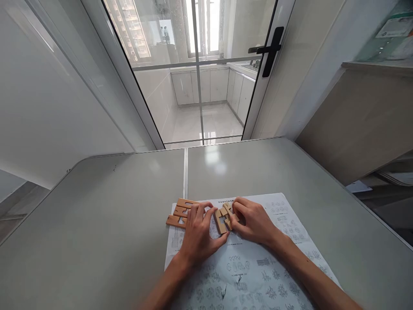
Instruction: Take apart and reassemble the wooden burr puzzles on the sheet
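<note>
Head view of a wooden interlocking puzzle partway through assembly. Both hands work at the near middle of the pale grey folding counter (97, 224), over a white printed instruction sheet covered with small diagrams (245, 275).

The left hand (197, 234) and the right hand (254, 221) meet on a small cluster of light-brown notched wooden bars (222, 220). The left hand's thumb and fingers close on the cluster's left and near side. The right hand grasps its right side, with the fingers curled over the top. The cluster sits just above or on the sheet; contact with the paper cannot be made out. At least two or three bars appear crossed within it, though the fingers hide how they lock together.

Just left of the left hand lie the loose light-brown notched wooden bars (178, 212), three as far as can be counted. They rest side by side across the sheet's far-left corner and the bare counter, unjoined.

Judged from this layout, the work is part done: a first group of bars is in hand, and the loose bars are still to be added. No finished form shows.

Beyond the counter stands a glass door with a black lever handle (270, 49).
</note>
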`<state>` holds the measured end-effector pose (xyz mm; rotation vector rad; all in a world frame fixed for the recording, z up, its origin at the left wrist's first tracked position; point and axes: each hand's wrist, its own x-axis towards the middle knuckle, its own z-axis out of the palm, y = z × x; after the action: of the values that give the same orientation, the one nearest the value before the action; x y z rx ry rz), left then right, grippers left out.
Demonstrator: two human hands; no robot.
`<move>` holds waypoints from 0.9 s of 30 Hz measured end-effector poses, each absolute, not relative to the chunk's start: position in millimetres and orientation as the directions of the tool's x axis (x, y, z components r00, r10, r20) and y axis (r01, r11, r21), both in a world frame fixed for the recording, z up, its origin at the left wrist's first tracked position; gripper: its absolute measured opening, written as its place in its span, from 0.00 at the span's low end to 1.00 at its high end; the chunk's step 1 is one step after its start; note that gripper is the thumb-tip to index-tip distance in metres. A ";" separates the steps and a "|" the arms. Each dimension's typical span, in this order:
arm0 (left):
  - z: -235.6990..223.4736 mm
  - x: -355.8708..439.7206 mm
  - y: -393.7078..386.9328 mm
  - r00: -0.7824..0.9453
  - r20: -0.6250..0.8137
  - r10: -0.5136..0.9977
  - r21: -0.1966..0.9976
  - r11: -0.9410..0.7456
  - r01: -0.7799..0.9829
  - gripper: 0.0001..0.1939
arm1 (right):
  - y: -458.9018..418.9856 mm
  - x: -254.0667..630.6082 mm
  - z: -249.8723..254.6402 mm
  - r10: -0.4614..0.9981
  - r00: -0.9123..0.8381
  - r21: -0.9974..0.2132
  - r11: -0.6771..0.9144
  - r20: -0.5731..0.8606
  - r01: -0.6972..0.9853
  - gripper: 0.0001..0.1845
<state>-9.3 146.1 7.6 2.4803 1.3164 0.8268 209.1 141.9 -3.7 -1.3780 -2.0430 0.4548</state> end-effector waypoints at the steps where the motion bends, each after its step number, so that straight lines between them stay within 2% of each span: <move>1: 7.7 -9.8 146.6 0.453 0.372 0.810 0.433 -0.583 0.687 0.29 | 142.0 209.5 -3.5 0.915 -0.269 -0.601 0.401 0.301 0.691 0.14; 8: 2.8 -11.6 149.1 0.487 0.333 0.807 0.445 -0.590 0.674 0.34 | 142.5 210.3 -4.4 0.886 -0.340 -0.625 0.463 0.314 0.629 0.13; 16: 2.0 -10.6 149.3 0.574 0.330 0.750 0.498 -0.655 0.569 0.39 | 140.1 204.9 -1.5 0.846 -0.411 -0.657 0.526 0.340 0.540 0.12; 23: 6.5 -8.3 148.0 0.570 0.298 0.765 0.518 -0.632 0.577 0.26 | 141.6 206.7 -5.5 0.843 -0.425 -0.702 0.521 0.331 0.486 0.13; 27: 7.1 -7.5 147.0 0.559 0.306 0.770 0.540 -0.624 0.565 0.27 | 142.4 206.0 -8.3 0.864 -0.403 -0.732 0.481 0.303 0.482 0.15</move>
<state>-7.5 147.0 7.1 2.4152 1.0865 0.7426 206.0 142.4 -8.3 -1.1079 -2.0530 0.7249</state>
